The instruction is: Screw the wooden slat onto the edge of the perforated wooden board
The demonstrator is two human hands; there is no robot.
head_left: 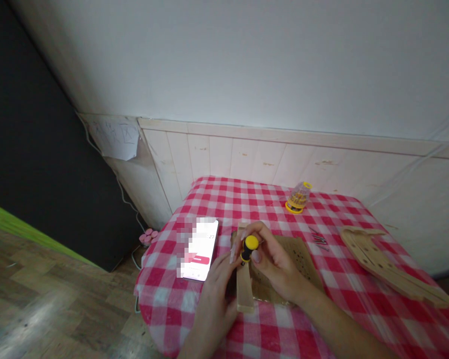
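My right hand (273, 262) is closed round a screwdriver (251, 243) with a yellow and black handle, held upright over a narrow wooden bar (244, 291). The screwdriver's tip is hidden. My left hand (219, 286) grips the bar from its left side, with its fingertips close to the lower end of the screwdriver. Beneath the bar and my right hand lies a piece of brown cardboard (297, 254) with small dark holes. Several small screws (321, 239) are scattered to the right of the cardboard.
A lit phone (202, 249) lies left of my hands on the checked tablecloth (164, 294). Curved wooden pieces with holes (374, 257) rest at the right. A clear, yellow-based container of bits (299, 198) stands near the wall. A cable (124, 192) hangs left of the table.
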